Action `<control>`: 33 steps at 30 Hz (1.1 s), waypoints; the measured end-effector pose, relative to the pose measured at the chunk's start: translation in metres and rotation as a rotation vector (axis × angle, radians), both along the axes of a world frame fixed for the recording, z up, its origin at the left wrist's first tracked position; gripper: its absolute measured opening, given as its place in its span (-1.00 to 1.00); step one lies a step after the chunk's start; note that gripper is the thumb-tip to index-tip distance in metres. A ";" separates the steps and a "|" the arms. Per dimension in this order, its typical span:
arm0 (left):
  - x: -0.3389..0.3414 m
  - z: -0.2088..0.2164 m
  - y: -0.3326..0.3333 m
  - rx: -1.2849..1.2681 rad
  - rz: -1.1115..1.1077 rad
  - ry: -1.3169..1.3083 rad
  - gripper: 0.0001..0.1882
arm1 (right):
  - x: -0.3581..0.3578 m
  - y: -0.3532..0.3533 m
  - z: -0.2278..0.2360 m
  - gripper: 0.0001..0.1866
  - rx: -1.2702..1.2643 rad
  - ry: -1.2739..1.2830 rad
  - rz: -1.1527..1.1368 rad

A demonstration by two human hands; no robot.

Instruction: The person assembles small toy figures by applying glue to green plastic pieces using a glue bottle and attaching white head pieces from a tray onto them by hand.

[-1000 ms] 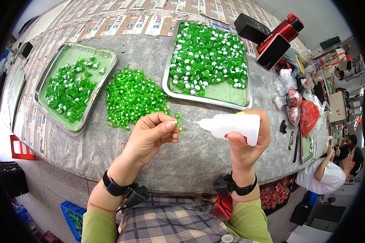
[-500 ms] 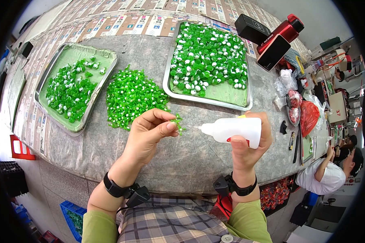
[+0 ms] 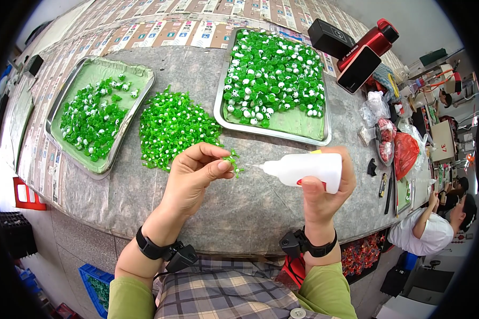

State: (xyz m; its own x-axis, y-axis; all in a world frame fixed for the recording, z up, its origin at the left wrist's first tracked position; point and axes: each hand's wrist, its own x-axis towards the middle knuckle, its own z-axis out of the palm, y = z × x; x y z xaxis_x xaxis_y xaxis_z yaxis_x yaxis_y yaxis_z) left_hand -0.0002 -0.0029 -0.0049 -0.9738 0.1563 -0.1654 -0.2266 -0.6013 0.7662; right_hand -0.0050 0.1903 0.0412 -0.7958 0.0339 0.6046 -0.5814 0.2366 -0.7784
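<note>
Between thumb and forefinger, my left hand [image 3: 197, 170] pinches a small green plastic piece [image 3: 232, 162]. My right hand [image 3: 330, 186] is wrapped round a white squeeze bottle [image 3: 306, 171] lying sideways, its thin nozzle pointing left at the green piece. The tip is very close to the piece; whether they touch I cannot tell. Beyond my left hand is a heap of small green pieces with white spots [image 3: 176, 130]. Left of it, a tray [image 3: 150, 87] holds green-and-white parts with eye-like dots. A fuller tray [image 3: 324, 139] of such parts stands ahead to the right.
At the back right are a black box [image 3: 330, 38], a red bottle [image 3: 380, 37] and a phone [image 3: 358, 69]. Plastic bags [image 3: 406, 154] and hand tools [image 3: 383, 185] lie along the right side. A person in a white shirt [image 3: 426, 231] sits further right. Grey paper [image 3: 239, 212] covers the table.
My right hand and the bottle have shifted very slightly. My left hand keeps its pinch on the green piece, and the trays and heap look unchanged.
</note>
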 end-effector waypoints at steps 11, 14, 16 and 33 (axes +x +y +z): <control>0.000 0.000 -0.001 0.004 0.016 -0.036 -0.86 | -0.014 0.089 -0.003 -0.60 -0.183 -0.522 -0.110; -0.001 -0.001 -0.001 -0.005 0.007 -0.042 -0.87 | -0.011 0.112 -0.030 -0.61 -0.123 -0.577 -0.171; -0.001 -0.001 -0.001 -0.004 0.006 -0.048 -0.86 | -0.007 0.123 -0.042 -0.60 -0.089 -0.628 -0.198; -0.002 -0.002 -0.003 0.002 0.018 -0.067 -0.85 | -0.085 -0.013 -0.027 -0.77 0.604 -0.339 0.077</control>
State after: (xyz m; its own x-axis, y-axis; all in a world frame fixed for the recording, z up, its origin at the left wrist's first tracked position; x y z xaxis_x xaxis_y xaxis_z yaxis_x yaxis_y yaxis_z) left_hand -0.0018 -0.0056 -0.0069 -0.9632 0.1391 -0.2300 -0.2665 -0.6070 0.7487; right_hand -0.0899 0.1769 0.0140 -0.9306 -0.2943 0.2178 -0.3622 0.6532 -0.6649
